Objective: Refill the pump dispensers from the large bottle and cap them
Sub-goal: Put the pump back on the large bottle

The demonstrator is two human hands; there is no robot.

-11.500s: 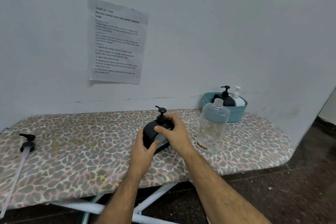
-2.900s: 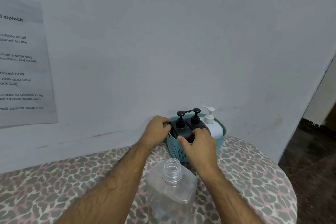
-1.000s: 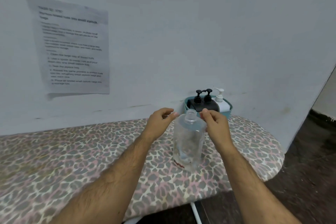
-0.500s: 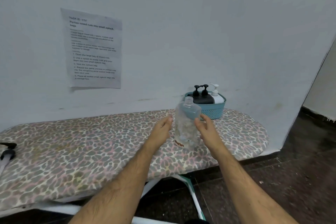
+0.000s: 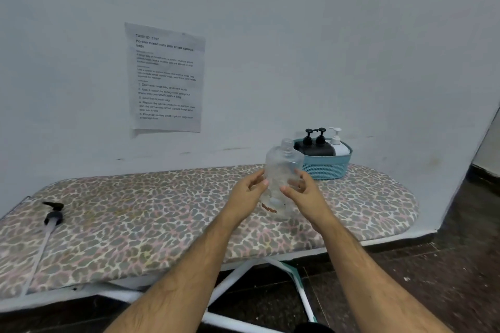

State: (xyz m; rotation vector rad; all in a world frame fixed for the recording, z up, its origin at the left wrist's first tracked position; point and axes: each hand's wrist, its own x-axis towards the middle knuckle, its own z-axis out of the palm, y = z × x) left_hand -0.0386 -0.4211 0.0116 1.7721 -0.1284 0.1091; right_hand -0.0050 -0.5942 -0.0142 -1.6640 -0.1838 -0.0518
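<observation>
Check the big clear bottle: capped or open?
Open. The large clear bottle shows a bare threaded neck; a loose pump lies far left on the board.

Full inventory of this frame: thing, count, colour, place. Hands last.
large bottle: 1, clear, uncapped, upright on the board, centre-right
pump dispensers: 2, black, capped, in the basket
white dispenser: 1, white, in the basket, right of the black ones
basket: 1, teal, back right of the board, by the wall
loose pump: 1, black head with pale tube, lying at the board's left end
ironing board: 1, leopard-print cover
paper sheet: 1, white, printed, on the wall
left hand: at the bottle's left side
right hand: at the bottle's right side
</observation>
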